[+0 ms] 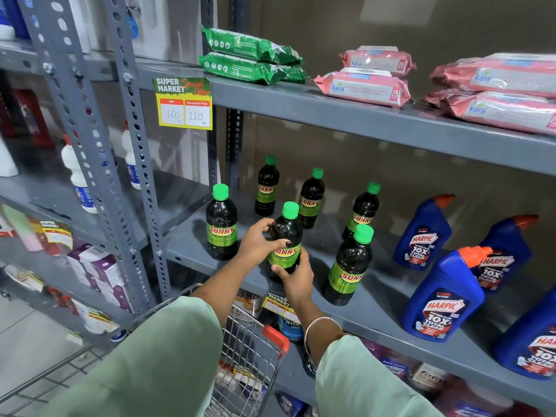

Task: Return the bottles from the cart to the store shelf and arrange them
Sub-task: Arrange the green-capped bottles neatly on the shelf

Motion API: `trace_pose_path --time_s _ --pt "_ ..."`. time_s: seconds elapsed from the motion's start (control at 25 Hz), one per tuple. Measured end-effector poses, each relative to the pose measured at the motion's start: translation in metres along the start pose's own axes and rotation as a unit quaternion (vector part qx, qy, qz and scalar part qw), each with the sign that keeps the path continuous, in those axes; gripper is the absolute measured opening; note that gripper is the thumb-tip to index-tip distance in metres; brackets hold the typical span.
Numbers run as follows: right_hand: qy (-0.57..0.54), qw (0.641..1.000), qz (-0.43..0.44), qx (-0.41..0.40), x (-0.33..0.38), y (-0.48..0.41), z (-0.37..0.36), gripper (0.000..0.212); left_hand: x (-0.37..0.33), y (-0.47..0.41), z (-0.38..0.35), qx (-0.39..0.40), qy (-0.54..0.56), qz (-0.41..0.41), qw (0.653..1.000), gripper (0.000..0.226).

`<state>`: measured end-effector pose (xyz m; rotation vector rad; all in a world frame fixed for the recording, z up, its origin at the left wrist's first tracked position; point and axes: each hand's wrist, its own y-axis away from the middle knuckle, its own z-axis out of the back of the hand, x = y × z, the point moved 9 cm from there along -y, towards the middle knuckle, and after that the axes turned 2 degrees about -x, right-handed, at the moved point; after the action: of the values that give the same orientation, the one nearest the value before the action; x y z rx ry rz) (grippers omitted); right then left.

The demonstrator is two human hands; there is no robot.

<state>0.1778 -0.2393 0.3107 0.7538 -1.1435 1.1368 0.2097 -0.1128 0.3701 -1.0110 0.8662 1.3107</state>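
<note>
On the grey shelf [391,299], with 5 green-capped bottles standing around it, the dark Sunny bottle [285,236] sits near the front edge, seemingly set down, left hand [258,245] and right hand [293,276] wrapped closed around it; best twist its label forward, level with its neighbours.

Held bottle [285,242]: dark glossy plastic, smooth green cap, shiny paper-like label. Shelf [376,299]: grey painted metal, matt, perforated uprights. Blue bottles [442,299] at 3 o'clock: glossy opaque plastic, orange caps. Pink wipe packs [365,88] at 1 o'clock: crinkly plastic film, slight sheen. Green packs [249,60] at 12: shiny foil-like film. Price tag [183,102]: matt paper. Cart [249,350] at 6: bare wire metal, red glossy plastic handle. Sleeves [168,365]: soft matt pale-green cloth.
</note>
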Motion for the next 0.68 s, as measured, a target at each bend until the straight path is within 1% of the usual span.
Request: trace_pose_path --time_s 0.04,0.08,0.12,0.16,0.2,0.24,0.32,0.36,0.4,0.48,0.52,0.56,0.6,0.68 --pt "0.012 1.0 -0.002 -0.024 0.0 0.004 0.004 0.076 0.0 0.003 0.004 -0.007 0.0 -0.001 1.0 0.061" --pt "0.034 0.998 0.002 -0.06 0.001 0.009 0.009 0.078 0.0 0.007 0.012 -0.036 -0.012 -0.015 0.999 0.062" --pt "0.066 0.993 0.02 -0.098 0.004 0.014 0.014 0.072 -0.003 0.012 0.027 -0.093 -0.043 -0.051 0.994 0.057" --pt "0.104 0.985 0.05 -0.125 0.008 0.021 0.015 0.062 -0.008 0.021 0.042 -0.158 -0.089 -0.093 0.979 0.048" --pt "0.136 0.979 0.077 -0.13 0.012 0.028 0.01 0.05 -0.009 0.03 0.057 -0.22 -0.129 -0.123 0.959 0.041" --pt "0.154 0.977 0.095 -0.115 0.015 0.034 0.0 0.039 -0.006 0.038 0.072 -0.277 -0.149 -0.13 0.94 0.039" --pt "0.173 0.977 0.114 -0.059 0.02 0.042 -0.026 0.026 0.011 0.045 0.101 -0.361 -0.123 -0.085 0.921 0.044" --pt "0.181 0.976 0.12 -0.025 0.021 0.043 -0.041 0.025 0.024 0.041 0.112 -0.37 -0.1 -0.045 0.923 0.049" --pt "0.187 0.975 0.121 0.011 0.024 0.042 -0.058 0.028 0.038 0.032 0.119 -0.353 -0.081 -0.002 0.932 0.055" --pt "0.177 0.977 0.096 0.07 0.027 0.034 -0.086 0.044 0.056 0.01 0.122 -0.269 -0.056 0.054 0.96 0.064" --pt "0.159 0.981 0.072 0.084 0.027 0.028 -0.096 0.053 0.061 -0.001 0.12 -0.227 -0.043 0.063 0.971 0.066" --pt "0.136 0.986 0.045 0.088 0.027 0.021 -0.103 0.061 0.063 -0.009 0.118 -0.202 -0.033 0.064 0.977 0.066" --pt "0.114 0.989 0.022 0.086 0.026 0.014 -0.108 0.065 0.064 -0.014 0.118 -0.192 -0.026 0.062 0.979 0.065" --pt "0.092 0.992 -0.006 0.082 0.025 0.001 -0.117 0.067 0.066 -0.022 0.121 -0.191 -0.012 0.056 0.98 0.063"
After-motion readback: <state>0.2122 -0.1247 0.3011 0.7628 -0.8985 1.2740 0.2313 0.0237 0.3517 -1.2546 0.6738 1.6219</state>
